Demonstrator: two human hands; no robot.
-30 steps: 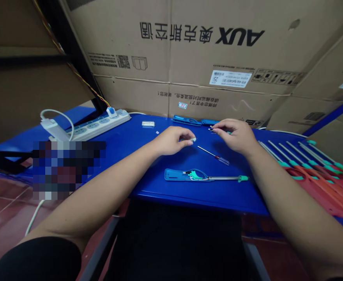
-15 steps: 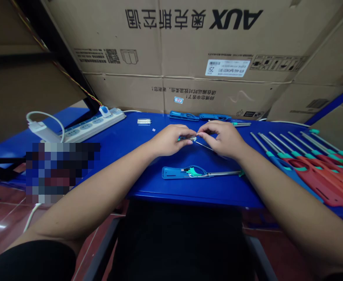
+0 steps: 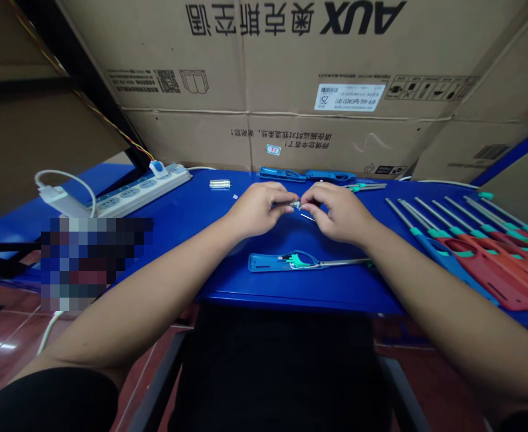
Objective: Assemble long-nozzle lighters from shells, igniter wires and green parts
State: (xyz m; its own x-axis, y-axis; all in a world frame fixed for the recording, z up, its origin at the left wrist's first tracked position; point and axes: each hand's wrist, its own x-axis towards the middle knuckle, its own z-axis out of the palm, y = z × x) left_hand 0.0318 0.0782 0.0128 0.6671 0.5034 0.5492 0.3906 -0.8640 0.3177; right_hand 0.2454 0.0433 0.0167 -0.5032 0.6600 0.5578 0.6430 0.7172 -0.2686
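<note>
My left hand (image 3: 261,208) is closed, pinching a small part with a whitish end (image 3: 295,204); the rest of the part is hidden by the fingers. My right hand (image 3: 336,210) is also closed, its fingertips meeting that whitish end. A thin metal rod (image 3: 308,217) sticks out below the right fingers; whether they hold it I cannot tell. Nearer the table's front edge lies an opened blue lighter shell half (image 3: 268,263) with a green trigger (image 3: 300,260), wires and a metal tube (image 3: 342,262). A clear fuel tank (image 3: 220,184) lies beyond the left hand.
Two blue shell pieces (image 3: 282,174) and green-tipped metal tubes (image 3: 366,187) lie at the back. Several long lighters (image 3: 484,264), blue, red and orange, are lined up on the right. At left stands a power strip (image 3: 142,192). A cardboard sheet (image 3: 201,138) walls the table's back.
Both hands stay together over the table; the fingertips have drawn closer around the small part, and less of it and of the thin rod shows. The view has shifted slightly.
</note>
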